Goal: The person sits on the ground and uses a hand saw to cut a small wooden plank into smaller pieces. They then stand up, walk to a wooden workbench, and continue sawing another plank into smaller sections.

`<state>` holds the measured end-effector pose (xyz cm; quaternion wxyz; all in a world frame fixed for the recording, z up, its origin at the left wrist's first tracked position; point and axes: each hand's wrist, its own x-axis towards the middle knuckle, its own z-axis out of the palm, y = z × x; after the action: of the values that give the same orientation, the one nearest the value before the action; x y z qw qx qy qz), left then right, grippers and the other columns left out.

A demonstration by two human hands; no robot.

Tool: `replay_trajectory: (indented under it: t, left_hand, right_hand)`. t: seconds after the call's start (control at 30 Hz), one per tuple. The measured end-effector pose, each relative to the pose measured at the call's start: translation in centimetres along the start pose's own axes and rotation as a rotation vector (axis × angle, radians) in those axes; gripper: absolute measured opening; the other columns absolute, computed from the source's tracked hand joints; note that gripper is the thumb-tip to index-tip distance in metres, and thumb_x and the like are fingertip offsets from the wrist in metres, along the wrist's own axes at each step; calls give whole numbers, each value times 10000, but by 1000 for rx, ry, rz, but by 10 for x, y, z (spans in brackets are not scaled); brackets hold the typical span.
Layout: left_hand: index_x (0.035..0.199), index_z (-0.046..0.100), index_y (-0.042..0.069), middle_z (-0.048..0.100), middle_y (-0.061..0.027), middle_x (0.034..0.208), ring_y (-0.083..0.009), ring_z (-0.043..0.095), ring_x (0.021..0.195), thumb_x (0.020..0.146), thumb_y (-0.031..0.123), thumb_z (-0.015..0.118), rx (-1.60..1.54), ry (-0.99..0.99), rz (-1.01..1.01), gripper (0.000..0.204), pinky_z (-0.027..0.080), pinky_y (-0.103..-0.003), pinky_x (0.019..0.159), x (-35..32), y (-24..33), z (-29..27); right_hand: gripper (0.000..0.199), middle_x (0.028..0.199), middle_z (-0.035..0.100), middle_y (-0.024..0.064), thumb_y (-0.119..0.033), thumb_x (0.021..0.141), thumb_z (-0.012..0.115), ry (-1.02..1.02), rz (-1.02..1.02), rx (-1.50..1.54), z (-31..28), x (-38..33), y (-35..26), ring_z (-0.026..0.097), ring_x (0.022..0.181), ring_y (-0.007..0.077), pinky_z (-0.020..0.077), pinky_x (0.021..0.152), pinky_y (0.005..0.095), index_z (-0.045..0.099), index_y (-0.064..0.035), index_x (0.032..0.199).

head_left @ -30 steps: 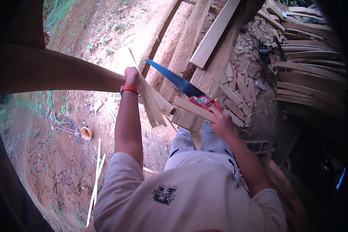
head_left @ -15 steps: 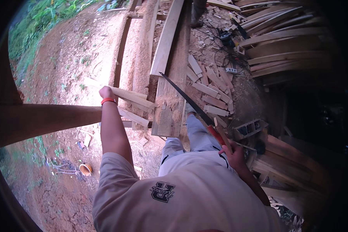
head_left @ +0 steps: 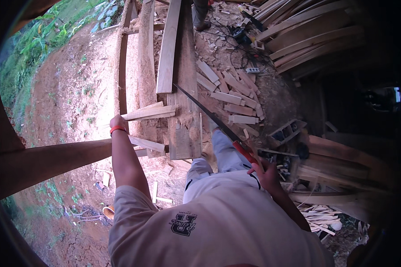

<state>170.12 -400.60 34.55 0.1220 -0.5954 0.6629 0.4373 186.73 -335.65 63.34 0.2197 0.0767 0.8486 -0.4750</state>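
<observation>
My left hand (head_left: pixel 118 122), with an orange band at the wrist, grips the near end of a bundle of thin wood strips (head_left: pixel 150 112) that points right, toward a thick plank (head_left: pixel 186 120). My right hand (head_left: pixel 266 172) is closed on the red handle of a hand saw (head_left: pixel 209 116). The saw's dark blade runs up and left from the handle, over the plank, its tip near a pale board (head_left: pixel 169 44). My pale shirt and grey trousers fill the lower middle.
A heavy round beam (head_left: pixel 40 162) crosses at the left. Short offcuts (head_left: pixel 229 95) litter the dirt right of the plank. Long boards (head_left: pixel 298 40) are stacked at top right, wood scraps (head_left: pixel 321 218) at lower right. Bare earth and grass (head_left: pixel 35 53) lie left.
The view has tilted, so the planks now sit higher and more upright. My right hand has drawn the saw back and down toward my body. My left hand still holds the strips.
</observation>
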Motion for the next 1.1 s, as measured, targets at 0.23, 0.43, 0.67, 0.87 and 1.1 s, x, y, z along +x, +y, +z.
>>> replay_trajectory:
  t: [0.23, 0.43, 0.67, 0.87, 1.1]
  left_hand:
    - [1146, 681, -52, 665, -99, 859, -154, 584, 724, 891, 134, 691, -310, 231, 570, 315, 466, -326, 662, -53, -46, 11]
    - [1177, 688, 41, 590, 25, 806, -79, 567, 741, 933, 29, 671, -42, -587, 760, 245, 471, -244, 723, -352, -16, 45]
    - [1356, 542, 35, 624, -161, 1302, -311, 571, 1277, 929, 172, 742, -52, -538, 1418, 491, 437, -418, 1074, -506, 17, 123]
    - [1443, 386, -26, 691, -228, 1146, -308, 704, 947, 989, 310, 699, 42, -937, 1202, 646, 564, -402, 785, -541, 59, 253]
    - [1502, 389, -28, 584, -64, 1277, -120, 563, 1126, 1029, 49, 602, -302, -1172, 1017, 525, 459, -252, 942, -579, 60, 289]
  right_hand:
    - [294, 753, 730, 49, -231, 1036, 616, -44, 29, 272, 9, 20, -11, 620, 625, 49, 444, 569, 223, 682, -14, 1223]
    - [266, 709, 683, 37, -240, 1011, 663, 50, 264, 569, -1, 36, -39, 609, 559, 55, 389, 481, 186, 695, -14, 1149]
    - [273, 772, 745, 87, -334, 1007, 649, 14, 378, 624, -24, 89, -17, 610, 566, 65, 411, 485, 216, 691, -65, 1033]
    - [504, 891, 760, 141, -445, 1028, 614, -67, 128, 618, -42, 95, 10, 727, 688, 164, 545, 570, 269, 629, 29, 1197]
    - [686, 1076, 698, 62, -352, 761, 909, -207, -192, 669, -61, 120, 62, 673, 974, 144, 539, 795, 306, 586, -28, 1272]
